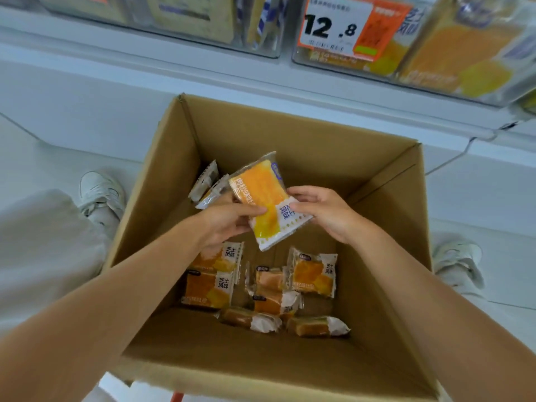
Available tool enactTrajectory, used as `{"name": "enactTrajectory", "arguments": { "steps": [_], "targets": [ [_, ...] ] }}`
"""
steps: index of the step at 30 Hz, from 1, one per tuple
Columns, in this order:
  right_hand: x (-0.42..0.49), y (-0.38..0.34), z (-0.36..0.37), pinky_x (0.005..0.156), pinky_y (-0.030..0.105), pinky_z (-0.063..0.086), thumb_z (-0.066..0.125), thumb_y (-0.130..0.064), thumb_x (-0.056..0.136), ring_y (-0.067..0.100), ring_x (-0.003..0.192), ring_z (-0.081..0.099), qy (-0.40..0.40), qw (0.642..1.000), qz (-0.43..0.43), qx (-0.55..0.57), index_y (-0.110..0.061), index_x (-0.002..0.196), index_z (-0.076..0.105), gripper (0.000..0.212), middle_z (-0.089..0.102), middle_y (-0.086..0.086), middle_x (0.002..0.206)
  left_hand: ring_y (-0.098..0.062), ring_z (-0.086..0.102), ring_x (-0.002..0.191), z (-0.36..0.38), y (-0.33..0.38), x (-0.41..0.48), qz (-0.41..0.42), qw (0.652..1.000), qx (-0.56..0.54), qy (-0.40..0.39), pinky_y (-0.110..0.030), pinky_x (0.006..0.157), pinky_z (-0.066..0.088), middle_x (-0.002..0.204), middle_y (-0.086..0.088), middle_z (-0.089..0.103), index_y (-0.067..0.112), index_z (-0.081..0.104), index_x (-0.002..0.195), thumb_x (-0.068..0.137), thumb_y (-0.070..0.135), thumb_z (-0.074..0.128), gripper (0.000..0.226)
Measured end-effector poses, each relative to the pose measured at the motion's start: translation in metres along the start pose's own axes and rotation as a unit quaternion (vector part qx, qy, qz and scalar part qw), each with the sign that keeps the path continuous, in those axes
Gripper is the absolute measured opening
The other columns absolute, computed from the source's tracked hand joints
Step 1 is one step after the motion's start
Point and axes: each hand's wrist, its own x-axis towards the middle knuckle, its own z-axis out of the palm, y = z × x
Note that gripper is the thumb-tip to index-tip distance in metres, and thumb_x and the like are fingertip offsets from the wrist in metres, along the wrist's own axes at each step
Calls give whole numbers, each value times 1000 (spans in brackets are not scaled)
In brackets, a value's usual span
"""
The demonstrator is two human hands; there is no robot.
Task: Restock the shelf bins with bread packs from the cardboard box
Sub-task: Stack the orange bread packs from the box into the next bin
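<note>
Shelf bins (pixel 348 71) overhead, holding stock. Cardboard box (pixel 290 140) open beneath them, several packs (pixel 313 274) lying on its floor. One bread pack (pixel 266 198) held above those, our left hand (pixel 229 221) and right hand (pixel 324 210) each pinching a side edge. We judge pick-up done; next, lifting it to a bin.

White shelf edge (pixel 174 71) runs across top of view, slanting down toward right. Below it, plain white base panel (pixel 101 111) of shelving. Price tag (pixel 336 24) above edge: "12.8" in black on white, orange block at its right. White floor (pixel 510 271) on both sides. Thin dark cable (pixel 452 159) along base at right. Light bright, even; shadows soft.
</note>
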Motion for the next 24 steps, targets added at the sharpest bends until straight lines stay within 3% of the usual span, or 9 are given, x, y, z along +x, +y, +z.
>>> {"name": "enactTrajectory", "arguments": {
  "steps": [4,6,10,12,14,17,20,22,24],
  "targets": [
    [0,-1,-19,79,27,55,62,-3,91,13,99,70,-29,996,-14,-89,-15,123,64,35,73,3,109,-32,55,127,-24,0,-5,-58,987,-49,-143,-50,104,45,135,-14,60,17,52,136,64,47,84,85],
    [4,6,-21,83,27,54,63,-6,91,11,101,68,-53,992,3,-116,-17,127,62,38,72,0,110,-33,59,123,-28,1,-5,-93,982,-36,-161,-50,94,53,131,-16,62,16,50,138,68,46,82,83],
    [23,56,-19,99,31,46,54,-9,96,16,120,57,13,997,64,-45,-25,135,53,43,60,1,131,-24,73,89,-24,-13,14,-106,992,69,15,-34,67,62,107,-14,72,9,52,133,87,5,66,48],
    [34,95,-20,99,31,43,53,-1,93,20,129,48,9,981,119,-151,-24,144,41,57,48,2,143,-24,70,96,-32,-24,24,-83,990,56,98,-37,74,60,117,-13,68,13,51,132,91,2,63,44],
    [43,133,-15,97,31,43,58,-1,91,26,132,44,-42,941,186,-280,-21,148,35,65,42,5,148,-25,66,104,-44,-34,29,-70,987,37,138,-42,85,56,122,-11,66,18,51,131,91,4,63,44],
    [52,164,-7,88,34,48,59,-10,90,29,112,59,-24,889,182,-419,-17,118,61,29,63,10,117,-26,65,108,-50,-43,29,-66,988,35,139,-48,90,55,120,-8,66,22,51,131,91,8,64,44],
    [52,145,0,80,37,50,59,-11,91,28,94,64,-25,913,132,-386,-10,94,69,10,68,11,94,-23,66,104,-48,-43,29,-28,985,63,160,-45,87,56,122,-8,66,21,53,126,92,12,64,38],
    [48,114,5,79,42,52,62,-10,90,32,92,65,-17,931,71,-359,-4,97,70,12,69,18,95,-22,66,104,-45,-38,28,6,979,89,183,-45,89,56,122,-7,65,25,53,122,92,20,65,32],
    [45,73,12,70,35,47,67,-10,88,28,82,64,-21,942,-9,-334,-3,91,70,9,66,18,88,-20,66,104,-37,-30,23,35,977,136,162,-46,94,54,119,-3,66,25,53,123,89,36,67,39]
  ]
}}
